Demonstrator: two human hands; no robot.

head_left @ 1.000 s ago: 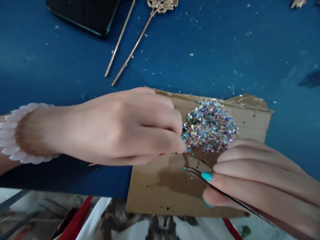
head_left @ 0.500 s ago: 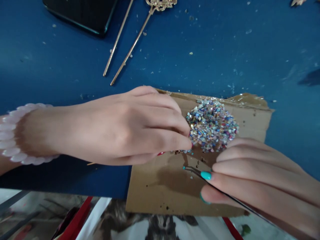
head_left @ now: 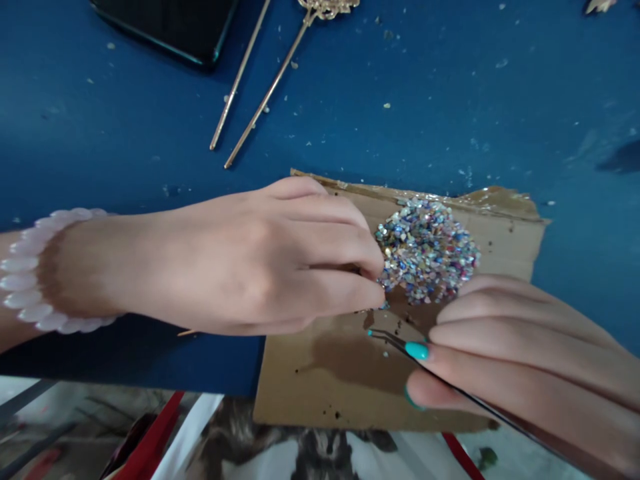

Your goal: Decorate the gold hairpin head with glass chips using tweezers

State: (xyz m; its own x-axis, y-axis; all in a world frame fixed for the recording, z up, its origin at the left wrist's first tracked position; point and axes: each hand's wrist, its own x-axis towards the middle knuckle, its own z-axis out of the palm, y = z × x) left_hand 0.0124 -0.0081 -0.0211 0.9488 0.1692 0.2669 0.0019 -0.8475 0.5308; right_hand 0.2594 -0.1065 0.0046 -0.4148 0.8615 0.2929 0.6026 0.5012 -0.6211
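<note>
My left hand [head_left: 260, 260], with a pale bead bracelet [head_left: 30, 273] at the wrist, is closed over the left part of the cardboard [head_left: 300, 387]. Its fingertips lie at the left edge of a pile of small glittering chips [head_left: 427, 250]; what they pinch is hidden. My right hand [head_left: 515, 347] is closed around dark, bent-tip tweezers [head_left: 453, 387] below and right of the pile. A tiny turquoise chip [head_left: 369, 333] sits at the tweezers' tip, just over the cardboard and below my left fingertips.
Two gold hairpin-like sticks [head_left: 240, 73] [head_left: 270, 90] lie on the blue table [head_left: 425, 87], one with an ornate head. A black device [head_left: 170, 27] is at the upper left. Loose chips dot the table. A thin wooden stick [head_left: 187, 333] pokes out below my left wrist.
My left hand has shifted slightly right, and its red nails no longer show. My right hand and the tweezers have barely moved. The whole view has drifted a little.
</note>
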